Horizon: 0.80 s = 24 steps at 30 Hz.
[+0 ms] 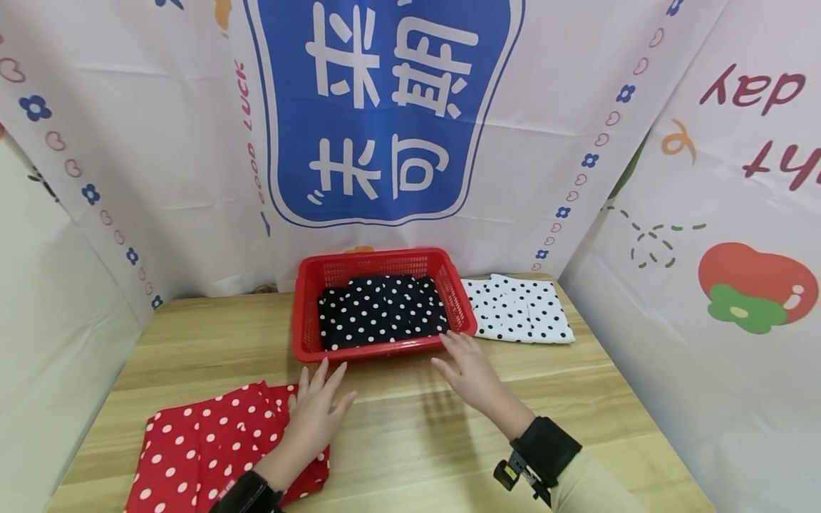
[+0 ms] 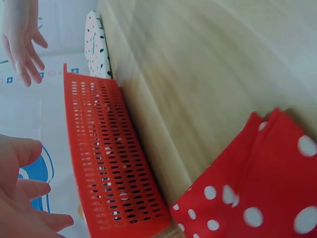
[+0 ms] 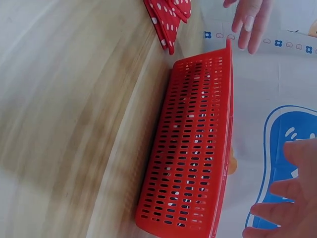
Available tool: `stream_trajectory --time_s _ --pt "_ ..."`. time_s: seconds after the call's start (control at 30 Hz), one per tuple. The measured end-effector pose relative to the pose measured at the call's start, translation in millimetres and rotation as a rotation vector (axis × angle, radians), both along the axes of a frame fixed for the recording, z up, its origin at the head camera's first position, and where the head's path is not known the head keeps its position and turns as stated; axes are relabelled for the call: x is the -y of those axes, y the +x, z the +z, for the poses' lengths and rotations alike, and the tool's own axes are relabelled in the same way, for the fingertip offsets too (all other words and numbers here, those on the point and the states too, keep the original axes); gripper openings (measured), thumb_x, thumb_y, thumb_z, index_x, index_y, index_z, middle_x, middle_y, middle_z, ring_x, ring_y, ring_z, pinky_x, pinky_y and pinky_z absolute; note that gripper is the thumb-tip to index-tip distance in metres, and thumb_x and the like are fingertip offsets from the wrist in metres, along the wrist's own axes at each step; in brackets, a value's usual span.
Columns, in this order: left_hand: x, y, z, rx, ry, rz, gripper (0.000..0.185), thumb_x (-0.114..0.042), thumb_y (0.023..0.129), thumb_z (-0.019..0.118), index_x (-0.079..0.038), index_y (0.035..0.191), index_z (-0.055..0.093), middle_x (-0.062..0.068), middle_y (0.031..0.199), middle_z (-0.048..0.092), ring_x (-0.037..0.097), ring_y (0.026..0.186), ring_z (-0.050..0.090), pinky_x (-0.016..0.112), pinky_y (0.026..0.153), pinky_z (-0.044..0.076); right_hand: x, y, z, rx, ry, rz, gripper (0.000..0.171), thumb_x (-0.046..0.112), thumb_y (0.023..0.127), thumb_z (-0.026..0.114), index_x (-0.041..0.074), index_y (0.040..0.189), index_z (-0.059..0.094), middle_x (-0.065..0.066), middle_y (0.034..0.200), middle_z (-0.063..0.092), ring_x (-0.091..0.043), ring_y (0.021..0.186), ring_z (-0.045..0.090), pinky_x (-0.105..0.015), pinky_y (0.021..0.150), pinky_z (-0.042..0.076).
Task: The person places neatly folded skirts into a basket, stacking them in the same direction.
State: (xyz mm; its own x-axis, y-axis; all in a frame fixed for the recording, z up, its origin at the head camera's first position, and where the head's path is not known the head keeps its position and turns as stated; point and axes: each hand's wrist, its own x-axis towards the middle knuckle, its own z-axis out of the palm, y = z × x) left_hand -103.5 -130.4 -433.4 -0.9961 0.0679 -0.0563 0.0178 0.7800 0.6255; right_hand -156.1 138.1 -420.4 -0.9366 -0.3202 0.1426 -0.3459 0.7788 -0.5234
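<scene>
A red plastic basket [image 1: 385,350] with slotted walls stands at the back of the table. Folded black cloth with white dots [image 1: 378,310] lies inside it. My left hand [image 1: 314,413], fingers spread, is in front of the basket's near left corner and overlaps the red polka-dot cloth [image 1: 212,442] in the head view. Over by the near right corner is my right hand [image 1: 471,374], its fingers extended at the rim in the head view. Both wrist views show spread fingers with nothing held. The red cloth lies folded on the table at the left.
Folded white cloth with black dots [image 1: 516,310] lies right of the basket, partly behind its wall. The wooden table [image 1: 398,434] meets printed fabric curtains [image 1: 192,178] at the back and both sides.
</scene>
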Motion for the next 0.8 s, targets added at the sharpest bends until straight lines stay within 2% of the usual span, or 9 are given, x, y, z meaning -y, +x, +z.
stream_trajectory --time_s 0.17,0.33,0.47,0.8 --pt "-1 5.0 -5.9 0.039 0.014 0.008 0.063 -0.021 0.092 0.066 -0.008 0.148 0.040 0.028 0.154 0.022 0.056 0.139 0.005 0.079 0.100 0.009 1 6.3 -2.1 -0.005 0.013 0.010 0.055 0.028 0.097 0.058 -0.005 0.139 0.047 -0.024 0.147 0.039 -0.047 0.136 0.030 -0.059 0.111 0.024" --pt "-2 9.8 -9.6 0.029 -0.005 0.012 0.061 -0.021 0.093 0.065 -0.008 0.147 0.041 0.029 0.153 0.023 0.056 0.138 0.005 0.079 0.099 0.008 -1 10.9 -8.7 -0.009 0.035 0.026 0.052 0.027 0.098 0.058 -0.005 0.138 0.048 -0.025 0.145 0.041 -0.047 0.136 0.031 -0.058 0.112 0.021" --pt "-2 13.0 -11.3 0.012 -0.011 0.013 0.059 -0.022 0.094 0.064 -0.007 0.147 0.042 0.030 0.153 0.024 0.057 0.138 0.007 0.079 0.100 0.009 -2 13.7 -13.4 -0.030 0.014 0.032 0.051 0.025 0.097 0.058 -0.007 0.136 0.050 -0.027 0.144 0.043 -0.048 0.135 0.032 -0.059 0.112 0.021" --pt "2 22.1 -19.0 0.059 0.002 0.025 0.061 -0.028 0.094 0.064 -0.009 0.148 0.041 0.029 0.152 0.025 0.057 0.137 0.006 0.079 0.099 0.010 -6 24.8 -18.6 -0.002 0.019 0.022 0.051 0.028 0.098 0.057 -0.004 0.137 0.050 -0.024 0.144 0.043 -0.046 0.136 0.031 -0.059 0.112 0.020"
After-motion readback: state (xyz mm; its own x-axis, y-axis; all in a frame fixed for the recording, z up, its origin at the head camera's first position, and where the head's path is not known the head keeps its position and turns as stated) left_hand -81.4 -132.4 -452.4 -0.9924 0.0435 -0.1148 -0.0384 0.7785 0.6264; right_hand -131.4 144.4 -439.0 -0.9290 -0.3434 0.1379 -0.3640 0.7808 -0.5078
